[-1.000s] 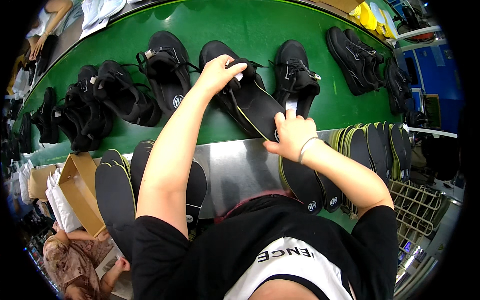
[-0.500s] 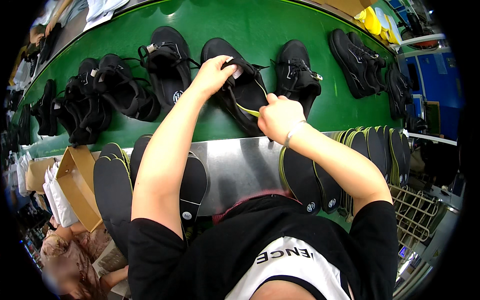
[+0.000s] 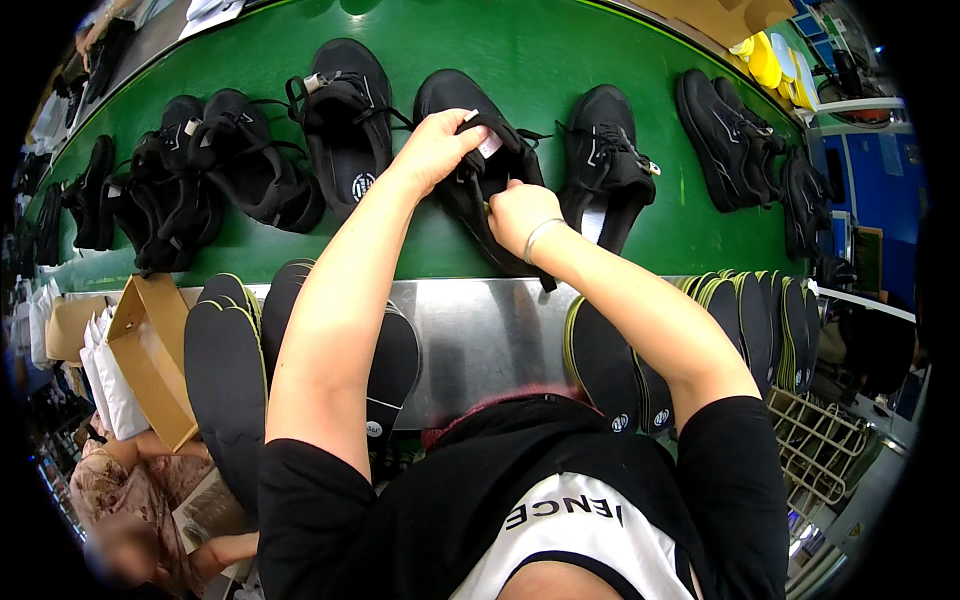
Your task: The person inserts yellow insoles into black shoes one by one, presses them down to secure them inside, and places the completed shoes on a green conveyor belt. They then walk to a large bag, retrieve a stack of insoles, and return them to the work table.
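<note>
Head view: right hand (image 3: 522, 212) has pushed deeper into black shoe (image 3: 470, 150).

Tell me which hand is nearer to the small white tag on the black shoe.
Left. The left hand pinches the small white tag at the black shoe opening; the right hand sits lower, against the shoe's side.

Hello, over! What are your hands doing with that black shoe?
Left hand gripping black shoe at tongue. Right hand pressed at its opening. Neighbouring shoe close, not touching.
</note>
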The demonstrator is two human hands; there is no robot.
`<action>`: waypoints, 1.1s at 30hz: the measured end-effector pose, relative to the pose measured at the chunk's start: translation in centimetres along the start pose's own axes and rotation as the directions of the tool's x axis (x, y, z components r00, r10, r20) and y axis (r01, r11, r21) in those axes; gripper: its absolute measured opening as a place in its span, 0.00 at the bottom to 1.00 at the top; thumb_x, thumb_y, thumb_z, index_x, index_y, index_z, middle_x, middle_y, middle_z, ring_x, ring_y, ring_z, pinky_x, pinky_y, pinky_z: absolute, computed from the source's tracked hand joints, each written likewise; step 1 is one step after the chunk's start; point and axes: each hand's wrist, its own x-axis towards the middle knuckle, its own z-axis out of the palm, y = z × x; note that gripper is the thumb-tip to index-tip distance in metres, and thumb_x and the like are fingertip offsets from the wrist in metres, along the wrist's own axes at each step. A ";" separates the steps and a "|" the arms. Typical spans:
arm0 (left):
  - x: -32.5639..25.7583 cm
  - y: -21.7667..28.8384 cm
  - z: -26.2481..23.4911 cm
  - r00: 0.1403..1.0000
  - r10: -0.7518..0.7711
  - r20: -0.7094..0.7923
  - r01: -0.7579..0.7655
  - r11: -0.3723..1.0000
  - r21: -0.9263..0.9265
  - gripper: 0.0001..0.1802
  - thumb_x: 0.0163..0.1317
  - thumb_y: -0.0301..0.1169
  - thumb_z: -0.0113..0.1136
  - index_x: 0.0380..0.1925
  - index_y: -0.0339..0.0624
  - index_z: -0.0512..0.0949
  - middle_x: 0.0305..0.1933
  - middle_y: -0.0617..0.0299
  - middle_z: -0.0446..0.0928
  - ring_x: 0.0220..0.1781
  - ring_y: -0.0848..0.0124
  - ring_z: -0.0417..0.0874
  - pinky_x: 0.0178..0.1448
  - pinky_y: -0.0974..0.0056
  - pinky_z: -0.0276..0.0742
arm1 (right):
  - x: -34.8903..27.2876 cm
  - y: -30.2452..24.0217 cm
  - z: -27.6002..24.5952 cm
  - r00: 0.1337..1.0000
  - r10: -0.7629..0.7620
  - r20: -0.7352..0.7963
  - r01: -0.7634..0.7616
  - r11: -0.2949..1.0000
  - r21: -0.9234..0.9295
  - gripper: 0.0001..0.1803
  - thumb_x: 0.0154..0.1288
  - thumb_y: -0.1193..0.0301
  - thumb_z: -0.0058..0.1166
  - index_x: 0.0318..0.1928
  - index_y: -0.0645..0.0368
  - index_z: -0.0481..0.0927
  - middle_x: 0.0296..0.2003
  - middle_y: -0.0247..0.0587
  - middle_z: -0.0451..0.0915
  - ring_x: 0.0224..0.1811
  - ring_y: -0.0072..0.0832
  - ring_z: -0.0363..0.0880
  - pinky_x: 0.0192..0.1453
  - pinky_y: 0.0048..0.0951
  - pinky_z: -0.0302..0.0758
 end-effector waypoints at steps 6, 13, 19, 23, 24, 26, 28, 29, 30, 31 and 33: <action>0.1 0.0 0.1 1.000 -0.020 0.006 0.021 0.999 -0.041 0.11 0.55 0.35 0.54 0.36 0.44 0.75 0.29 0.74 0.74 0.27 0.85 0.68 0.25 0.78 0.59 | 0.6 0.0 0.5 0.998 -0.001 0.063 0.005 0.998 -0.063 0.12 0.51 0.73 0.44 0.33 0.59 0.80 0.36 0.50 0.77 0.40 0.37 0.77 0.43 0.31 0.73; 0.3 -0.4 -0.3 0.999 -0.017 -0.030 0.017 0.999 0.030 0.10 0.55 0.35 0.53 0.36 0.43 0.75 0.28 0.74 0.74 0.26 0.85 0.68 0.25 0.77 0.59 | 1.5 -0.3 0.2 0.988 0.069 0.140 -0.066 0.997 -0.030 0.14 0.53 0.71 0.45 0.38 0.62 0.79 0.38 0.50 0.77 0.43 0.37 0.76 0.46 0.30 0.72; 0.3 0.0 -0.2 0.999 0.030 -0.037 -0.028 0.998 0.050 0.11 0.55 0.33 0.53 0.37 0.42 0.75 0.29 0.72 0.75 0.26 0.84 0.68 0.25 0.77 0.60 | 4.6 1.4 -2.9 0.734 -0.058 0.676 -0.093 0.978 0.185 0.17 0.47 0.66 0.52 0.35 0.67 0.77 0.34 0.49 0.78 0.29 0.34 0.79 0.33 0.33 0.75; 0.9 -1.3 -0.3 0.997 0.079 -0.025 -0.078 0.997 0.010 0.12 0.54 0.32 0.53 0.37 0.39 0.74 0.30 0.70 0.75 0.28 0.83 0.70 0.29 0.76 0.63 | 3.4 -1.0 -1.8 0.866 0.036 0.499 0.093 0.969 -0.230 0.16 0.50 0.67 0.54 0.41 0.60 0.78 0.42 0.40 0.77 0.42 0.31 0.77 0.42 0.29 0.74; 0.8 -1.1 -0.1 0.998 0.049 -0.028 -0.047 0.998 0.048 0.12 0.54 0.32 0.53 0.37 0.39 0.74 0.30 0.70 0.75 0.28 0.82 0.70 0.29 0.76 0.64 | 3.2 -0.9 0.7 0.953 0.085 0.292 0.000 0.961 -0.277 0.16 0.52 0.68 0.53 0.42 0.58 0.78 0.42 0.38 0.77 0.44 0.30 0.76 0.44 0.29 0.73; 0.0 -0.3 0.0 0.999 -0.003 -0.050 0.009 0.993 0.120 0.12 0.54 0.33 0.53 0.38 0.39 0.74 0.30 0.70 0.74 0.29 0.82 0.70 0.31 0.76 0.64 | 2.8 -1.3 0.6 0.955 0.117 0.272 -0.038 0.960 -0.278 0.14 0.55 0.69 0.48 0.42 0.54 0.78 0.42 0.38 0.77 0.45 0.28 0.76 0.45 0.26 0.72; 0.6 -1.1 -0.2 0.995 0.075 -0.066 -0.064 0.986 0.153 0.13 0.55 0.33 0.53 0.39 0.39 0.74 0.31 0.69 0.74 0.29 0.82 0.69 0.29 0.75 0.63 | 2.4 -0.9 -0.5 0.926 0.090 0.367 -0.001 0.972 -0.237 0.14 0.55 0.70 0.47 0.42 0.53 0.78 0.42 0.37 0.78 0.44 0.29 0.76 0.46 0.25 0.72; 0.8 -1.4 -0.3 0.992 0.103 -0.075 -0.088 0.980 0.181 0.13 0.55 0.33 0.53 0.39 0.39 0.74 0.31 0.69 0.74 0.29 0.82 0.69 0.29 0.75 0.64 | 2.1 -0.7 -0.5 0.936 0.033 0.351 0.059 0.967 -0.247 0.14 0.55 0.70 0.46 0.41 0.56 0.79 0.41 0.38 0.78 0.43 0.30 0.77 0.45 0.26 0.72; 1.0 -1.7 -0.3 0.988 0.132 -0.084 -0.112 0.972 0.208 0.14 0.55 0.34 0.53 0.39 0.39 0.74 0.31 0.69 0.74 0.29 0.82 0.69 0.29 0.75 0.64 | 1.8 -0.7 -0.6 0.925 -0.006 0.381 0.112 0.960 -0.257 0.13 0.54 0.71 0.46 0.40 0.57 0.79 0.41 0.39 0.78 0.43 0.30 0.77 0.44 0.26 0.72; 0.3 -0.7 -0.1 0.987 0.084 -0.139 -0.050 0.972 0.231 0.19 0.51 0.36 0.54 0.40 0.34 0.73 0.33 0.53 0.76 0.36 0.68 0.76 0.43 0.67 0.69 | 1.5 -0.7 -0.8 0.911 -0.044 0.411 0.166 0.949 -0.267 0.13 0.54 0.71 0.46 0.40 0.58 0.79 0.42 0.40 0.78 0.43 0.30 0.77 0.44 0.26 0.72; 1.1 -1.0 0.0 0.983 0.119 -0.138 -0.085 0.969 0.231 0.18 0.52 0.36 0.53 0.39 0.35 0.73 0.33 0.53 0.77 0.36 0.68 0.76 0.42 0.67 0.69 | 0.9 -0.3 -1.8 0.871 -0.080 0.485 0.197 0.961 -0.195 0.14 0.53 0.71 0.46 0.40 0.60 0.78 0.43 0.43 0.77 0.45 0.33 0.76 0.47 0.35 0.70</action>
